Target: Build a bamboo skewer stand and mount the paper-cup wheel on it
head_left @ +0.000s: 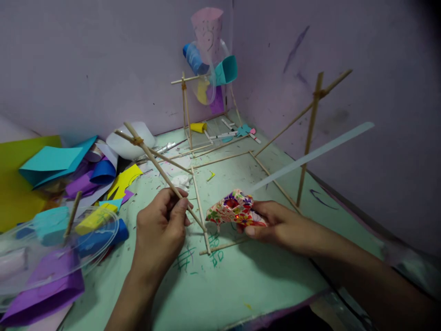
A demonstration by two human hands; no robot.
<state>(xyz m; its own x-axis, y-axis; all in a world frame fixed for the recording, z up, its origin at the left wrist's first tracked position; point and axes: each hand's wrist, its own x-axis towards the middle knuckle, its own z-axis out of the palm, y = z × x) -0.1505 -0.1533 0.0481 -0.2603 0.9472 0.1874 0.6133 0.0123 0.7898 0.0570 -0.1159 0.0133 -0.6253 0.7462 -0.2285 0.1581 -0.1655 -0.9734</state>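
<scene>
My left hand (163, 218) pinches a thin wooden stick (156, 161) that slants down to the left bar of a stick frame (200, 197). Its lower end meets that bar near the front corner. In my right hand (272, 225) is a hot glue gun (236, 209) with a flowered covering, and a long translucent glue stick (317, 156) juts out of its back. The gun's tip points left, close to the joint. On the frame's right side, an upright stick (310, 142) and a slanting stick (285, 126) cross near the top.
At the back corner stands a finished-looking stick stand with a clear wheel and paper cups (225, 69). Coloured paper pieces (51, 158) and a white bowl (134, 140) lie left. A clear disc with paper cups (103, 248) sits front left. A black cord (339, 294) runs below my right arm.
</scene>
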